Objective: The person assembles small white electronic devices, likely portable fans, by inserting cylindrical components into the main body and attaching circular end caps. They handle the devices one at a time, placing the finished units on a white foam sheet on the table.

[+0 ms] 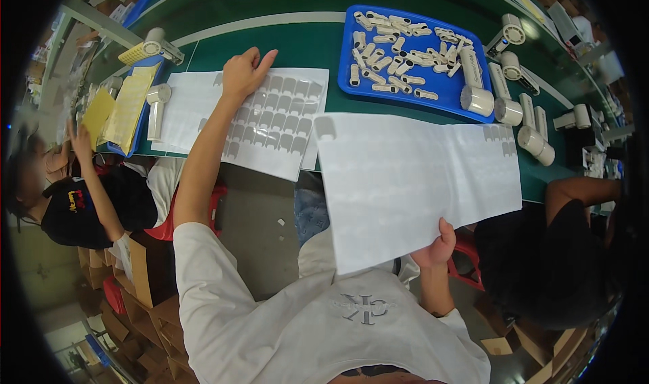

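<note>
The left arm stretches forward nearly straight, its hand [245, 76] resting palm-down on the upper part of a label sheet [276, 122], thumb pointing out to the right and the other fingers bent; whether they pinch anything cannot be told. The right elbow is bent close to the body, and that hand [435, 249] grips the near edge of a large white sheet [412, 181], thumb on top, fingers hidden beneath. This sheet spreads ahead and to the left of the right hand, partly over the green surface [311, 42]. Beyond it sits a blue tray [443, 103] of small white pieces [404, 67].
</note>
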A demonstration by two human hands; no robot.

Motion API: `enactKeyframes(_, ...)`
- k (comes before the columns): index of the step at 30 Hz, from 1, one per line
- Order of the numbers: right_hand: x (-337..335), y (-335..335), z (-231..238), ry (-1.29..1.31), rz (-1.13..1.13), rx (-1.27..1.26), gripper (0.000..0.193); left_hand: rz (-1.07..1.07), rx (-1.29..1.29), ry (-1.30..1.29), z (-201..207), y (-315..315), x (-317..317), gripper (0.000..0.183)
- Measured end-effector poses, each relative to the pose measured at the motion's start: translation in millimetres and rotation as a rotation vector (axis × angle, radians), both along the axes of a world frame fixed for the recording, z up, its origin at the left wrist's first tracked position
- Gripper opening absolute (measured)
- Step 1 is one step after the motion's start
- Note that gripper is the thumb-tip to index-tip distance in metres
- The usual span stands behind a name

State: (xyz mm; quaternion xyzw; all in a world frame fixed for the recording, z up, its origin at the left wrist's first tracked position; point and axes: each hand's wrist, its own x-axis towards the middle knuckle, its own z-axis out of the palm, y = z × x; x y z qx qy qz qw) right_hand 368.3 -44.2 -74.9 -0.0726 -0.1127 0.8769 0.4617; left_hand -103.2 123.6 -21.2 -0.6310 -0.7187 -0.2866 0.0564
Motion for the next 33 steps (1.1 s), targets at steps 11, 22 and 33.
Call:
enactKeyframes(11, 3.8, 1.3, -2.0, 0.054, -0.036, 0.006, 0.057, -0.144, 0.192, 0.094, -6.7, 4.7, 24.1, 0.043)
enactKeyframes(22, -10.5, 11.2, 8.3, 0.218, 0.033, 0.055, 0.059, -0.201, 0.037, 0.203, -12.2, -17.2, 15.9, 0.048)
enactKeyframes(33, -32.2, 9.9, 27.9, 0.271, 0.14, -0.01, 0.063, 0.025, -0.08, 0.081, -1.8, -12.0, 26.5, 0.055)
